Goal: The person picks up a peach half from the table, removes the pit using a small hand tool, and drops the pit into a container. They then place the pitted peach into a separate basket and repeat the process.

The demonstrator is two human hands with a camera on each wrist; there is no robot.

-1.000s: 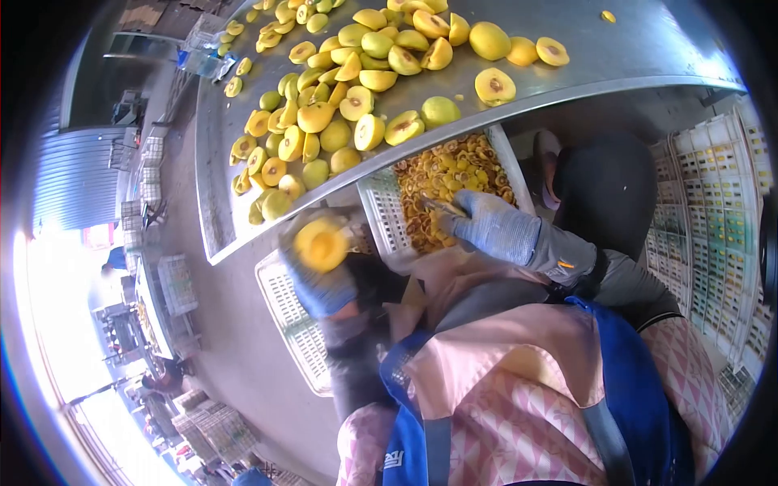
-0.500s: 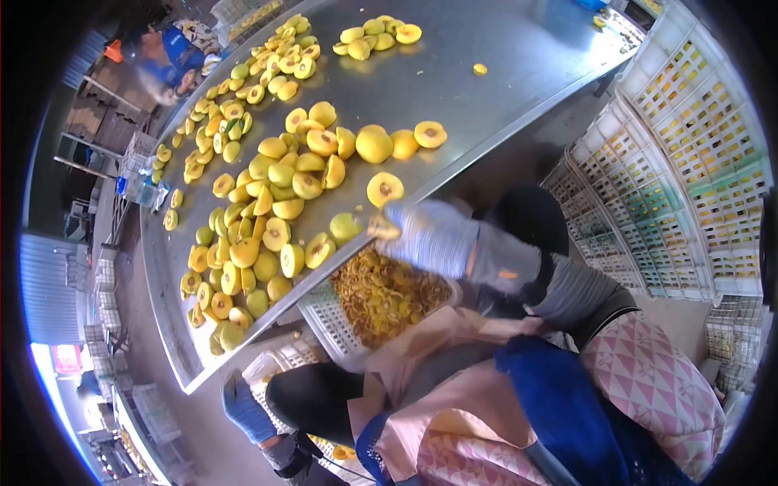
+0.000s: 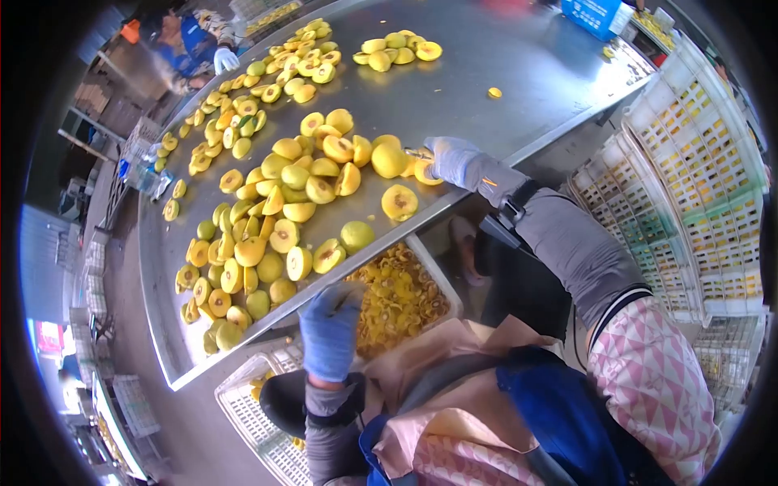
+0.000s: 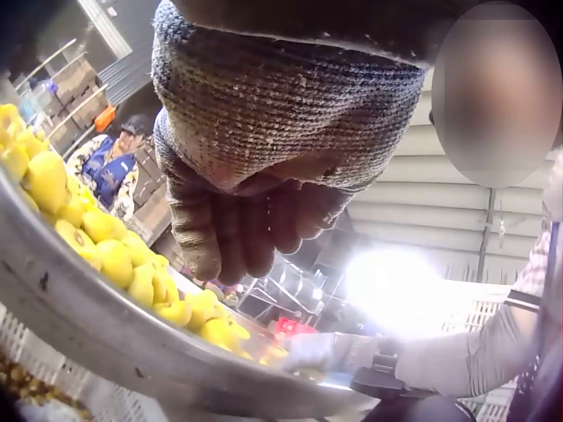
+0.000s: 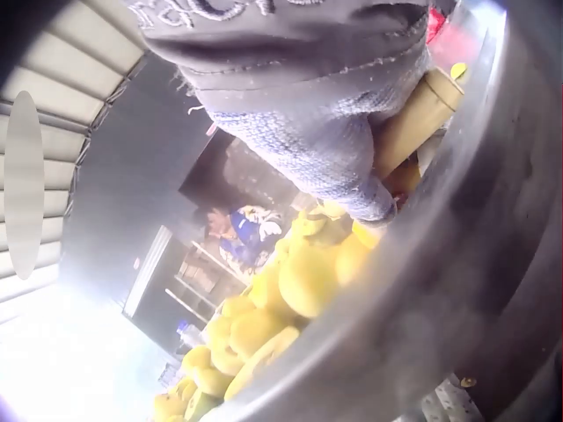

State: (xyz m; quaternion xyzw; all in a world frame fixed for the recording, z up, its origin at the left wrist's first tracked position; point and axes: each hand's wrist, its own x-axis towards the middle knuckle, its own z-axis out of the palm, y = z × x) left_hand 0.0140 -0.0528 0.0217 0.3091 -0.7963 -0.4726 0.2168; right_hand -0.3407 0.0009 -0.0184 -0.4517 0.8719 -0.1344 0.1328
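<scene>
Over the table's front edge, my left hand (image 3: 331, 328), in a blue-grey knit glove, is raised with nothing in it. The left wrist view shows its fingers (image 4: 237, 233) loosely bent and bare of any object. My right hand (image 3: 455, 164), gloved alike, reaches onto the metal table and grips a tool by its wooden handle (image 5: 418, 119). The tool's thin metal end (image 3: 417, 153) points left, beside a whole-looking yellow peach (image 3: 389, 160). Right under that hand lies a peach half (image 3: 426, 172), partly hidden. Many cut peach halves (image 3: 284, 236) are heaped to the left.
A crate of pits and peach scraps (image 3: 397, 300) stands below the table edge (image 3: 267, 322). Another white crate (image 3: 243, 397) is lower left. Tall stacked crates (image 3: 681, 194) rise at right. Across the table is another person (image 3: 190, 44); a blue box (image 3: 596, 16) sits at the back.
My left hand held a peach half, dropped to the lower-left crate, and is now back up without it. My right hand moved from over the scrap crate onto the table with the tool.
</scene>
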